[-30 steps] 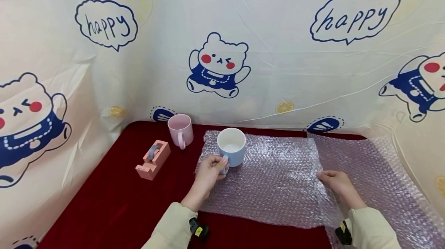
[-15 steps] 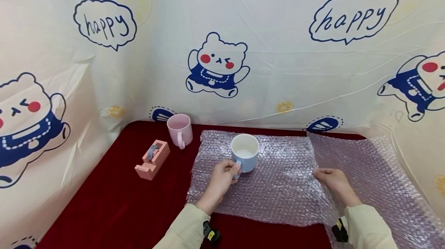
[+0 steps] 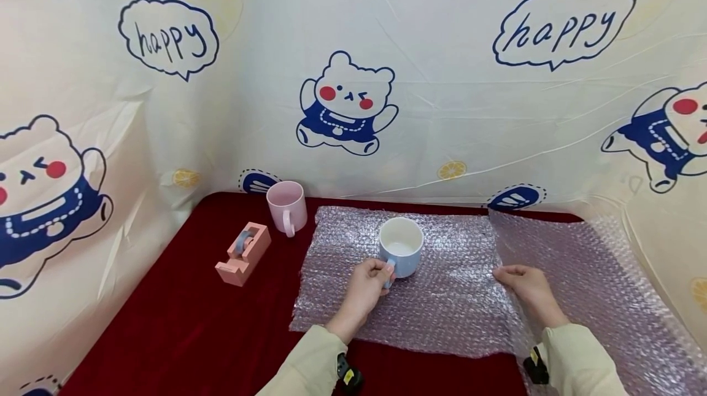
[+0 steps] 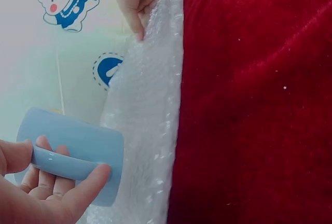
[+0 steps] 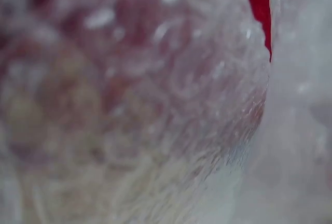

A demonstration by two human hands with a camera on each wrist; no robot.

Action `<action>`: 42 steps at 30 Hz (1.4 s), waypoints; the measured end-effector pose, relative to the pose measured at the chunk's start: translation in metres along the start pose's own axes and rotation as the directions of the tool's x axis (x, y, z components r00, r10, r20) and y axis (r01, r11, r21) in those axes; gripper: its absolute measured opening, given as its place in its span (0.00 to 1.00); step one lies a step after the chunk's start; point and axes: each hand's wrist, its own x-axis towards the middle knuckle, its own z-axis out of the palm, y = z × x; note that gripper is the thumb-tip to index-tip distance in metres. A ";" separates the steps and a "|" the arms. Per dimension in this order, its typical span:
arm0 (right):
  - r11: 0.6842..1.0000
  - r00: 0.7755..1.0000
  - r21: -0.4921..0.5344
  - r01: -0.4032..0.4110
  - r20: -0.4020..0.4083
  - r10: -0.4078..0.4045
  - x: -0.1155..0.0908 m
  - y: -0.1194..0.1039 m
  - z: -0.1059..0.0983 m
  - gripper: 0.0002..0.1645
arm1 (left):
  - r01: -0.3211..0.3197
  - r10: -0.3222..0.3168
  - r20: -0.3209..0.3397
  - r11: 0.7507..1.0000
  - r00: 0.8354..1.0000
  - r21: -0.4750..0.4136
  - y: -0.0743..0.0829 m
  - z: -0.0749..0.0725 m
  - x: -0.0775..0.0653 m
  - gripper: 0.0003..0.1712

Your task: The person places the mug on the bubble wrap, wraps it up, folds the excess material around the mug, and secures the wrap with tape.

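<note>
In the head view my left hand (image 3: pixel 367 288) grips the handle of a light blue mug (image 3: pixel 407 264) with a white inside. The mug stands upright over the left-middle part of a sheet of bubble wrap (image 3: pixel 442 316). From the left wrist view, the thumb and fingers (image 4: pixel 93 185) are curled about the mug's handle (image 4: pixel 67 166). My right hand (image 3: pixel 530 290) pinches the bubble wrap at a fold on its right side. Blurred bubble wrap (image 5: pixel 155 79) fills most of the right wrist view and hides the right hand there.
A pink mug (image 3: pixel 287 209) stands at the back left, its handle facing forward. Near it sits a pink tape dispenser (image 3: pixel 245 255) with a blue-grey roll. More bubble wrap (image 3: pixel 596 285) spreads to the right edge. Dark red cloth (image 3: pixel 182 322) covers the table; a printed curtain (image 3: pixel 442 101) hangs behind.
My left hand has carried the blue mug rightward and a little toward me over the bubble wrap. The sheet's left edge has shifted left, and my right hand has moved slightly left with its fold.
</note>
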 end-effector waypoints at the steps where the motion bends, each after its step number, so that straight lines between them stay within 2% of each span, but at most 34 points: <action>1: 1.000 1.000 -0.008 0.002 -0.003 -0.002 0.000 0.000 0.000 0.31 | -0.001 0.001 -0.001 1.000 1.000 0.005 -0.001 0.001 0.000 0.14; 11: 0.999 1.000 -0.022 0.025 0.003 -0.025 0.000 -0.002 0.002 0.30 | -0.038 0.039 -0.006 0.998 0.999 0.046 -0.011 0.002 0.008 0.13; 22: 1.000 1.000 -0.012 0.018 -0.007 -0.018 0.000 -0.006 0.008 0.28 | -0.040 0.040 -0.008 0.997 0.999 0.060 -0.017 0.004 0.015 0.13; 30: 0.999 0.999 -0.028 0.033 -0.006 -0.034 0.001 -0.005 0.012 0.27 | -0.041 0.041 0.001 0.996 0.999 0.079 -0.021 -0.001 0.017 0.14; 42: 1.000 1.000 -0.013 -0.023 0.011 0.023 0.003 -0.004 0.013 0.29 | -0.025 0.024 0.020 0.996 1.000 0.090 -0.022 -0.002 0.019 0.15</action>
